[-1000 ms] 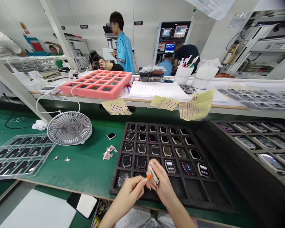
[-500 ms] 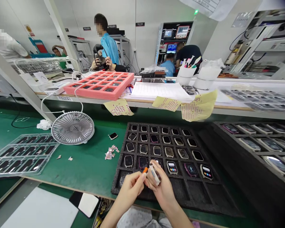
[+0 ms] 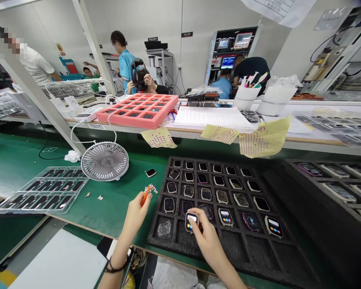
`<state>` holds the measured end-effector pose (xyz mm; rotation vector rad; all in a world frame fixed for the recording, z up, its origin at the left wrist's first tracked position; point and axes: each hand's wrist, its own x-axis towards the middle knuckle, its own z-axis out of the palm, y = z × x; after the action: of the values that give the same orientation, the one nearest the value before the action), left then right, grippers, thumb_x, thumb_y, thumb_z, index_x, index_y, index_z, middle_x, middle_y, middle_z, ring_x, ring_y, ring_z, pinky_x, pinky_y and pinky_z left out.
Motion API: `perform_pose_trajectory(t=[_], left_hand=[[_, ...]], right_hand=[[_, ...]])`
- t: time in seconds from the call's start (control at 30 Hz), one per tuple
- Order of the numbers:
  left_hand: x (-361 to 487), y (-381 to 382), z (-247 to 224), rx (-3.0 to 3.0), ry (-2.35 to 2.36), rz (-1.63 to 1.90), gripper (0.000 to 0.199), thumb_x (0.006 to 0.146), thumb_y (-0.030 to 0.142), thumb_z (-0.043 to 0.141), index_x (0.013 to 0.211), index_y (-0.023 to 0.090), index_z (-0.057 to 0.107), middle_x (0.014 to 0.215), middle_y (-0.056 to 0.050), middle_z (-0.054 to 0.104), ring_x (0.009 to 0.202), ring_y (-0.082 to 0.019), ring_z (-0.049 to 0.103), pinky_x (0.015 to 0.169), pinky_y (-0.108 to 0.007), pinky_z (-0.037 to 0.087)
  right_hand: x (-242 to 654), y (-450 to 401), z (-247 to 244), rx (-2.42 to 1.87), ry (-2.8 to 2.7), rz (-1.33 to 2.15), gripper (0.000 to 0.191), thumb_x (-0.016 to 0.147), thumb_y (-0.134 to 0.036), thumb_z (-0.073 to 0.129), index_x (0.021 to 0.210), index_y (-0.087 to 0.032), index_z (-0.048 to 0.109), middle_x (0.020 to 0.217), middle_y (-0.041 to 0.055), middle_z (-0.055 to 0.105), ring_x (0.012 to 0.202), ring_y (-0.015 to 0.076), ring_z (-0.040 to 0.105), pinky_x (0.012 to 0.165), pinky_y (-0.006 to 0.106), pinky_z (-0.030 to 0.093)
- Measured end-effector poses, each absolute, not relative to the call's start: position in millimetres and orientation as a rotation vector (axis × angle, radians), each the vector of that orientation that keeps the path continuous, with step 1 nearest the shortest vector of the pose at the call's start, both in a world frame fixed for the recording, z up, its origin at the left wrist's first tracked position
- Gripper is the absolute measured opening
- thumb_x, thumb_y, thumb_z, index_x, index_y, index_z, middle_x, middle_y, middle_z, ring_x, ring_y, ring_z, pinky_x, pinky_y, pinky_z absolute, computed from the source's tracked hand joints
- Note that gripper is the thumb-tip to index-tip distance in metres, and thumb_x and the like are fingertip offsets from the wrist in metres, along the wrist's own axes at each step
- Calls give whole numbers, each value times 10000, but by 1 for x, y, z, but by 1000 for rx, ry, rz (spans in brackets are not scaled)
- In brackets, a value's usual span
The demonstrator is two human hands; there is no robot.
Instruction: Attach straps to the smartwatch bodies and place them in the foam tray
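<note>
My left hand (image 3: 137, 209) is closed round a slim orange tool (image 3: 145, 195), whose exact kind I cannot make out. Its tip is over or beside a small pile of pale paper-like scraps (image 3: 153, 188) on the green bench. My right hand (image 3: 205, 228) grips a smartwatch (image 3: 191, 221) without a strap, its lit screen facing up with coloured icons. A finger lies across that screen. Below the watch is a black foam tray (image 3: 209, 251) with several rows of watches, some lit and most dark. One front compartment holds a crumpled clear plastic piece (image 3: 164, 228).
A small grey fan (image 3: 104, 161) stands left, beside a clear tray (image 3: 42, 188) of dark parts. One watch (image 3: 151, 172) lies alone on the bench. More watches fill a second foam tray (image 3: 338, 190) at right. A pink foam tray (image 3: 138, 116) rests on the shelf; people work beyond.
My hands have moved apart: the left went left to the scraps with the orange tool. The watch in my right hand has turned from edge-on to screen up. The view has shifted slightly left.
</note>
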<state>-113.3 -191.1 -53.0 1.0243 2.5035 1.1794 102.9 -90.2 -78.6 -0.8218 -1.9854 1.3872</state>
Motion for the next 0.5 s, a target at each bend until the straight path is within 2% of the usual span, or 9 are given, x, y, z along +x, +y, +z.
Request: perform_pose_trajectory(t=[0.13,0.3,0.37,0.43,0.5], left_hand=[[-139,-184,-65,1063,2616,955,380,866,507,362,630,211,380,520,50,416,494,-124,446,506,-209,299],[-169,-185,-70,1034,2797,897,292,898,374,323,729,202,488,600,-11,543,554,-178,552,530,-239,347],[-183,-187,-72,1030,2895,877,255,885,327,344,761,186,517,698,-58,586,636,-206,584,570,-262,380],[-194,-190,-74,1053,2961,867,232,865,320,390,840,161,555,895,-124,615,808,-253,607,649,-297,425],[-199,-193,-78,1090,3027,842,275,856,344,421,957,137,573,1079,-170,585,964,-306,577,716,-347,451]], right_hand=[[97,-102,-85,-725,-2309,1095,186,950,-295,408,1014,-236,572,965,52,643,911,232,598,827,391,457],[122,-101,-74,-621,-2476,773,155,914,-253,508,1055,-262,571,987,53,611,910,225,601,776,354,500],[145,-95,-73,-594,-2539,659,134,834,-260,634,957,-253,583,929,43,605,857,222,608,729,328,513],[170,-88,-79,-551,-2626,553,271,693,-272,774,883,-247,582,874,25,600,777,217,608,663,306,516],[190,-82,-91,-546,-2663,444,383,613,-250,825,914,-248,589,872,24,601,740,211,603,630,293,512]])
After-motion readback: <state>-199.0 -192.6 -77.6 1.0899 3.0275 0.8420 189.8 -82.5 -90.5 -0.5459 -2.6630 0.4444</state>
